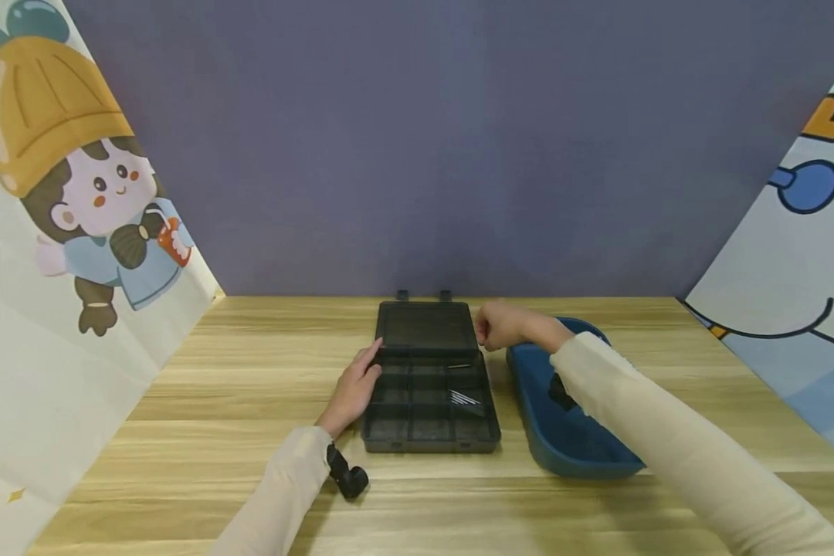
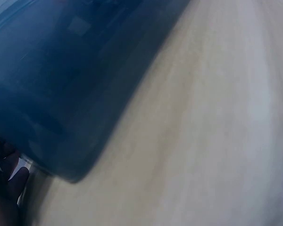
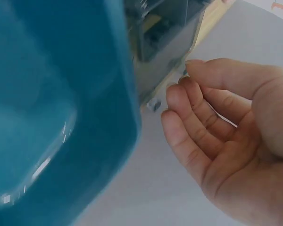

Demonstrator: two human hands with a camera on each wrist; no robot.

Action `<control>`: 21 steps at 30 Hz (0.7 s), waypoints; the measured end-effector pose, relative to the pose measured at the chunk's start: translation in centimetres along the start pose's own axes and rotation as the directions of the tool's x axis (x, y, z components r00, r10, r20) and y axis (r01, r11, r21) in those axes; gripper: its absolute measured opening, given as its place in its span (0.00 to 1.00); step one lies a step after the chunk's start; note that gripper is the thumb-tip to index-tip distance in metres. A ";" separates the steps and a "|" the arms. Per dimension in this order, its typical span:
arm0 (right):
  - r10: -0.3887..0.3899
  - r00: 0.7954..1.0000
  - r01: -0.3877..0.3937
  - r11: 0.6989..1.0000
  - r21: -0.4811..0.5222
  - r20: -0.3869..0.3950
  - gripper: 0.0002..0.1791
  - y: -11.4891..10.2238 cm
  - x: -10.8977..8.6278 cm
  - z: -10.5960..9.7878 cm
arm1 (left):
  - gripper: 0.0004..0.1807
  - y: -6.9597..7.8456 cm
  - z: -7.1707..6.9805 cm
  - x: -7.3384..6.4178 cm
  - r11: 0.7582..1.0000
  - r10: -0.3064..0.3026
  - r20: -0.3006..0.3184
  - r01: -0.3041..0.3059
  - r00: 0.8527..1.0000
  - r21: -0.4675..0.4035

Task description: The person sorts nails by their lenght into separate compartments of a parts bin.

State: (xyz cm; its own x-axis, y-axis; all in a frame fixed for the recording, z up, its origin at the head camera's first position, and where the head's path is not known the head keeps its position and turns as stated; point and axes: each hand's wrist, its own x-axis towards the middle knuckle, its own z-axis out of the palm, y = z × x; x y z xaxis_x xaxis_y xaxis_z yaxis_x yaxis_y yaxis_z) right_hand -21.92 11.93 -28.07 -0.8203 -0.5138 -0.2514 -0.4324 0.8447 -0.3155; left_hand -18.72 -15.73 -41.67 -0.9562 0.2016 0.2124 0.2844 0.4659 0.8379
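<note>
A dark organizer box (image 1: 429, 425) lies on the table with its lid (image 1: 425, 324) folded back. Several thin silver rods (image 1: 464, 398) lie in a right-hand compartment, and a thin brass-coloured piece (image 1: 460, 366) lies in the one behind. My left hand (image 1: 353, 388) rests along the box's left edge, fingers extended. My right hand (image 1: 503, 324) is beside the lid's right edge, near the blue bin (image 1: 563, 463). In the right wrist view, my right thumb and index fingertip pinch a small, mostly hidden piece (image 3: 185, 72); its kind cannot be told.
A shiny round bit (image 3: 153, 104) shows near the right fingers. The bin stands right of the box, under the right forearm. Wooden table (image 1: 236, 432) surrounds them. A dark wall (image 1: 417, 154) rises behind, with printed panels at both sides. The left wrist view is blurred.
</note>
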 end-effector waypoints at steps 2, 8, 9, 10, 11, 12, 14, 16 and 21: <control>0.004 1.000 -0.004 1.000 -0.028 -0.023 0.07 0.6 -0.7 -0.4 | 0.28 0.0 0.1 0.0 1.000 0.003 0.002 -0.003 1.000 0.004; 0.038 0.998 -0.041 0.997 -0.061 -0.052 0.05 2.4 -3.2 -1.4 | 0.28 0.0 0.0 0.0 1.000 -0.004 0.006 0.004 1.000 0.005; 0.044 0.998 -0.047 0.997 -0.054 -0.049 0.05 2.7 -3.6 -1.4 | 0.28 0.0 0.0 0.0 1.000 -0.006 0.009 0.006 1.000 0.007; 0.047 0.998 -0.049 0.997 -0.051 -0.050 0.04 3.1 -3.9 -1.4 | 0.28 0.0 -0.1 0.0 1.000 -0.010 0.010 0.009 1.000 0.005; 0.056 0.997 -0.058 0.997 -0.046 -0.046 0.04 3.4 -4.1 -1.3 | 0.28 0.0 -0.1 0.0 1.000 -0.010 0.013 0.010 1.000 0.007; 0.057 0.997 -0.059 0.997 -0.041 -0.044 0.04 3.8 -4.4 -1.2 | 0.28 -0.1 -0.2 0.1 1.000 -0.011 0.014 0.011 1.000 0.008; 0.076 0.997 -0.077 0.996 -0.035 -0.028 0.04 4.5 -4.8 -1.0 | 0.28 -0.1 -0.2 0.1 1.000 -0.011 0.016 0.011 1.000 0.010; 0.109 0.994 -0.109 0.994 -0.033 -0.002 0.05 5.3 -5.3 -0.6 | 0.28 -0.1 -0.2 0.1 1.000 -0.008 0.019 0.008 1.000 0.012; 0.195 0.980 -0.193 0.980 -0.053 0.041 0.11 7.0 -6.4 0.3 | 0.28 -0.1 0.0 0.1 1.000 -0.001 0.023 0.000 1.000 0.015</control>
State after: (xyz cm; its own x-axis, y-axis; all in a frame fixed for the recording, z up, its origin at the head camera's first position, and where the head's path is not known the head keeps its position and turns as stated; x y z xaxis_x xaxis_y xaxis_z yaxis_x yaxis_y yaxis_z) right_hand -19.62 21.05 -28.95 -0.8727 -0.3446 -0.3458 -0.2851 0.9348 -0.2120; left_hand -18.88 -15.77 -41.67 -0.9546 0.2207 0.2003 0.2849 0.4789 0.8303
